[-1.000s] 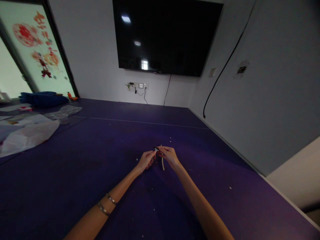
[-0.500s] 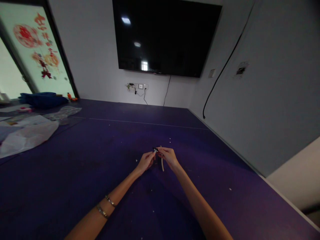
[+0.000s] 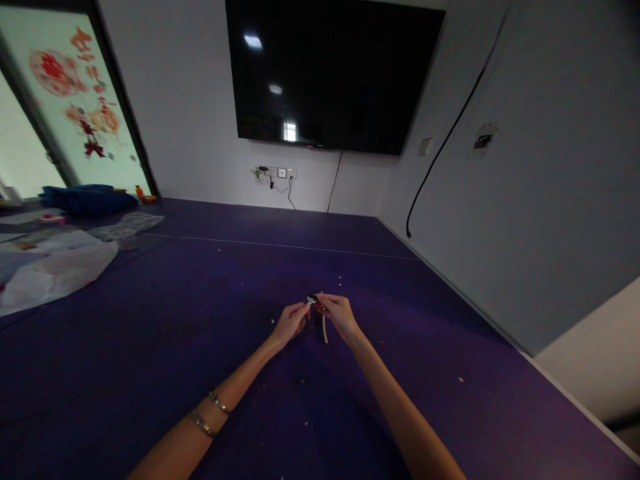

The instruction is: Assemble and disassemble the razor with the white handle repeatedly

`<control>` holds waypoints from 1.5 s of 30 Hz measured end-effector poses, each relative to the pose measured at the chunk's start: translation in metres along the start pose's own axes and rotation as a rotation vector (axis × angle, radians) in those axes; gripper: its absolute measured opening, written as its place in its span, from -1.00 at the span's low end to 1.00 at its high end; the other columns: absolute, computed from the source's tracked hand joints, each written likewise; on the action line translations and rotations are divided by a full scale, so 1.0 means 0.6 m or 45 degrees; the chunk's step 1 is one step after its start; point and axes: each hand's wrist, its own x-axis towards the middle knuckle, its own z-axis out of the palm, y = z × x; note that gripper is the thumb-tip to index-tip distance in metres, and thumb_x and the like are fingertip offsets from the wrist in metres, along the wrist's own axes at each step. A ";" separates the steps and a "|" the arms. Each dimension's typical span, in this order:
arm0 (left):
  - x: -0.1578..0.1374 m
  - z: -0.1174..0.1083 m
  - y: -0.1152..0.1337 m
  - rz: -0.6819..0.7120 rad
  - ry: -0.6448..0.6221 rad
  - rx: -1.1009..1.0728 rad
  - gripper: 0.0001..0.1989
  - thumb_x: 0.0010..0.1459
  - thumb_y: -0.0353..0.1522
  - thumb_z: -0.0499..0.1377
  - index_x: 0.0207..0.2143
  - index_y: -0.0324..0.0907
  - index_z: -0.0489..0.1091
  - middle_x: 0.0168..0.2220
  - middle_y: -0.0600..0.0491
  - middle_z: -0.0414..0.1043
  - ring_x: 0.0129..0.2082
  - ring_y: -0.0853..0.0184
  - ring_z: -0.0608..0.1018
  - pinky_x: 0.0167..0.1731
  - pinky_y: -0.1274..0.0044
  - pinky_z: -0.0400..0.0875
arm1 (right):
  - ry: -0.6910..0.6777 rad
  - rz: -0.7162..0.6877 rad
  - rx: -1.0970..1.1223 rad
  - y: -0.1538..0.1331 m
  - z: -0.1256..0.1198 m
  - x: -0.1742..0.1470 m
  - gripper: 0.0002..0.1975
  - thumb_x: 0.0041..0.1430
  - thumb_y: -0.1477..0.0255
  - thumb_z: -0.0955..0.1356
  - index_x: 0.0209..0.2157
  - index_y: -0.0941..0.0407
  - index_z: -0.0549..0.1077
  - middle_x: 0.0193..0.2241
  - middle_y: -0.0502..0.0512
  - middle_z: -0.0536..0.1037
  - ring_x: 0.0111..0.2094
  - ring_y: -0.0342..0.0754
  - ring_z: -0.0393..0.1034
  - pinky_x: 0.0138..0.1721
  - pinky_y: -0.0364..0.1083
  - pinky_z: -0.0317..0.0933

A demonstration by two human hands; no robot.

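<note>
Both my hands meet over the middle of the purple tabletop. Between their fingertips is a small black-and-white piece, too small to name. My left hand pinches its lower left side, thumb against the white part. From the right, my right hand pinches the black part. A thin cream-coloured strip hangs or lies beneath my right fingers; whether it is joined to the piece I cannot tell. Small white bits lie scattered just beyond my hands.
A translucent plastic bag with papers lies at the left, near a blue cloth bundle and a small orange object. A black cable hangs down the right wall to the table's edge. A large television hangs ahead.
Both hands stay in nearly the same place. The small piece between the fingertips has turned slightly, so a bit more of its black part shows.
</note>
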 end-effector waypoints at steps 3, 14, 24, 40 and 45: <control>0.002 -0.005 0.005 0.014 -0.080 0.007 -0.61 0.06 -0.05 0.05 -0.53 -0.21 0.24 -0.83 0.29 0.02 -0.88 0.58 0.05 -0.85 0.69 -0.11 | 0.015 -0.042 -0.099 0.008 -0.006 0.007 -0.64 -0.17 0.21 0.42 -0.38 0.19 0.58 -0.43 0.17 0.58 -0.38 -0.03 0.45 -0.31 -0.07 0.29; 0.024 -0.046 0.054 0.039 0.059 -0.253 -0.66 0.09 -0.10 0.06 -0.50 -0.20 0.24 -0.82 0.29 0.04 -0.90 0.59 0.05 -0.89 0.72 -0.11 | 0.031 -0.600 -1.595 0.044 0.010 0.005 -0.74 0.17 0.47 0.22 -0.27 0.09 0.54 -0.29 0.13 0.57 -0.20 -0.04 0.40 -0.14 -0.14 0.16; 0.024 -0.038 0.054 0.002 0.083 -0.252 -0.62 0.06 -0.06 0.06 -0.51 -0.20 0.23 -0.84 0.29 0.03 -0.91 0.59 0.05 -0.89 0.72 -0.11 | -0.094 -0.556 -1.990 0.044 0.036 -0.006 -0.75 0.21 0.46 0.21 -0.26 0.07 0.52 -0.26 0.10 0.57 -0.14 -0.03 0.34 -0.05 -0.07 0.01; 0.028 -0.037 0.041 -0.002 0.071 -0.242 -0.62 0.07 -0.05 0.05 -0.50 -0.20 0.23 -0.82 0.29 0.04 -0.90 0.59 0.06 -0.89 0.72 -0.10 | 0.024 -0.440 -2.045 0.010 0.002 -0.031 -0.75 0.20 0.38 0.21 -0.18 0.06 0.46 -0.22 0.13 0.51 -0.16 -0.04 0.38 -0.24 -0.15 0.18; 0.027 -0.032 0.034 -0.026 0.104 -0.189 -0.63 0.07 -0.06 0.04 -0.48 -0.20 0.25 -0.80 0.29 0.05 -0.89 0.58 0.08 -0.88 0.72 -0.07 | 0.050 -0.195 -2.066 0.021 -0.009 -0.048 -0.63 0.16 0.28 0.23 -0.02 0.11 0.34 -0.16 0.23 0.48 -0.25 0.03 0.45 -0.31 -0.09 0.24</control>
